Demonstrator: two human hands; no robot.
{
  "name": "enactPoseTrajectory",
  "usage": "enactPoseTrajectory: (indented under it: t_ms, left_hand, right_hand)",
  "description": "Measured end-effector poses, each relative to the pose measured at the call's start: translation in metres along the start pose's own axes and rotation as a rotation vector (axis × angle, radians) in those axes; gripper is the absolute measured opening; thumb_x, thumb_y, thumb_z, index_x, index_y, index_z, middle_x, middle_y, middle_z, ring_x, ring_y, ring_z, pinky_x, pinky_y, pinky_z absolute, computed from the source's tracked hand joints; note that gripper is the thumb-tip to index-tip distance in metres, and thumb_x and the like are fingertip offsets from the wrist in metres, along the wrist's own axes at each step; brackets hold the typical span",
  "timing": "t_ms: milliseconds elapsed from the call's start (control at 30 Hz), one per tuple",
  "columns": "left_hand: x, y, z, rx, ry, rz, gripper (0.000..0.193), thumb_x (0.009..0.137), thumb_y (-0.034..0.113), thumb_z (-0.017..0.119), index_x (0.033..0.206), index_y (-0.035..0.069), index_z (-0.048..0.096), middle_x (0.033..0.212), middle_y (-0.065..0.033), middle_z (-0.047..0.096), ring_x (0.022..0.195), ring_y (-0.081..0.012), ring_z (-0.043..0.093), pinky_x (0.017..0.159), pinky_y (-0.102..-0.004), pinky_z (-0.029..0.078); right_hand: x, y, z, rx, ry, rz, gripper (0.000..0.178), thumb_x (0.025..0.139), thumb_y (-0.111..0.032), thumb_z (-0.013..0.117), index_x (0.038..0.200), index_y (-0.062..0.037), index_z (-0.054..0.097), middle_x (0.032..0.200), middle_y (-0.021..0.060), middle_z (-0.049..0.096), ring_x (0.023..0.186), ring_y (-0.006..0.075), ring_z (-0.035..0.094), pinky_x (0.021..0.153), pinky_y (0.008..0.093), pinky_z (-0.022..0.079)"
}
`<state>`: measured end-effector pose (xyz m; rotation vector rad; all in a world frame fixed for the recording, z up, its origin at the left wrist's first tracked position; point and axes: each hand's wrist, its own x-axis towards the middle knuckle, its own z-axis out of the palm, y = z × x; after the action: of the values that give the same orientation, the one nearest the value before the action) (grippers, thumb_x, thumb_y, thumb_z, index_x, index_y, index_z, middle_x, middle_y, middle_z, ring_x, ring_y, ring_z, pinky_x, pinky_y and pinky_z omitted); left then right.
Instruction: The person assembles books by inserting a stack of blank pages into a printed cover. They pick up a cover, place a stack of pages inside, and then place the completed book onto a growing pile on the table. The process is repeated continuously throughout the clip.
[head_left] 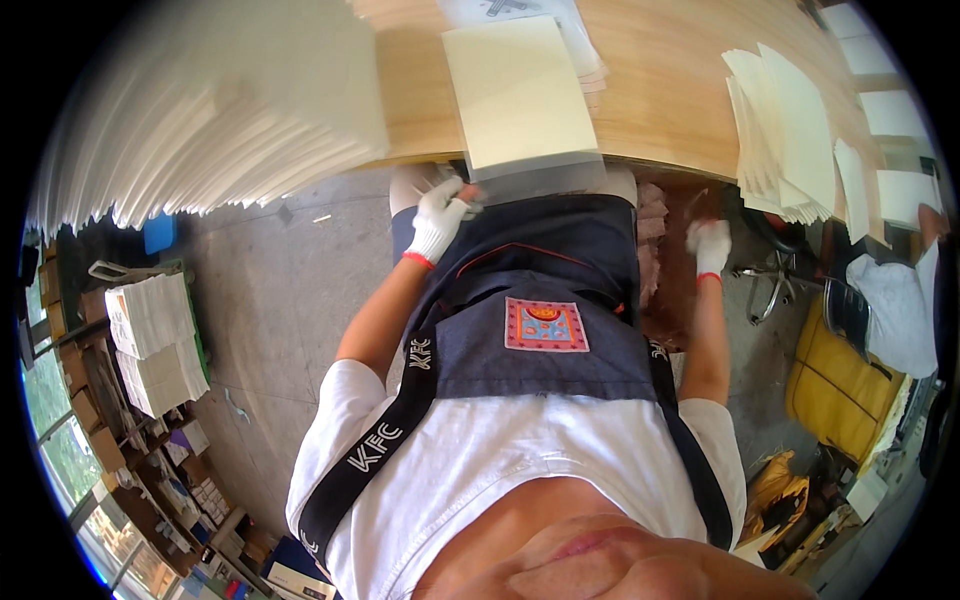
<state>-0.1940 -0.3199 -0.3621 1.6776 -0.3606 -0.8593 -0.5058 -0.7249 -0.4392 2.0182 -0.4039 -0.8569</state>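
A stack of cream sheets [518,88] lies on the wooden table [660,110], and a greyish translucent sheet [545,180] sticks out from under it over the near edge. My left hand [440,218], in a white glove with a red cuff, pinches that sheet's left corner at the table edge. My right hand [710,246], gloved the same way, hangs blurred below the table edge beside my dark blue apron [545,290]. It touches no paper, and its fingers are too blurred to read.
A big fanned pile of white sheets [230,100] covers the table's left part, and fanned cream sheets [785,135] lie at the right. Below are an office chair base [770,275], a yellow bag [840,385], another person's white shirt [900,305] and paper stacks [152,340].
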Motion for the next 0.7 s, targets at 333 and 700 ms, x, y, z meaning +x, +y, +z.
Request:
enactPoseTrajectory:
  t_ms: [333,700]
  left_hand:
    - [0.027,0.02,0.01,1.02,0.439,1.17,0.023,0.057,0.014,0.076,0.072,0.011,0.058,0.093,-0.0015,0.06,0.088,-0.0229,0.056,0.07,-0.0356,0.046]
    - [0.043,0.0,0.04,-0.499,0.608,0.151,0.021,0.083,0.019,0.062,0.075,0.009,0.045,0.065,0.0014,0.046,0.051,-0.0091,0.045,0.048,-0.0277,0.044]
  right_hand:
    - [-0.013,0.04,-0.235,1.232,1.106,-0.097,0.039,0.064,-0.025,0.067,0.102,-0.0178,0.059,0.1,-0.0009,0.057,0.096,0.0209,0.053,0.08,0.0372,0.04]
    - [0.029,0.018,-0.273,1.441,0.836,0.262,0.02,0.078,-0.03,0.057,0.076,-0.0102,0.055,0.067,0.0084,0.059,0.065,0.0297,0.056,0.06,0.0376,0.041]
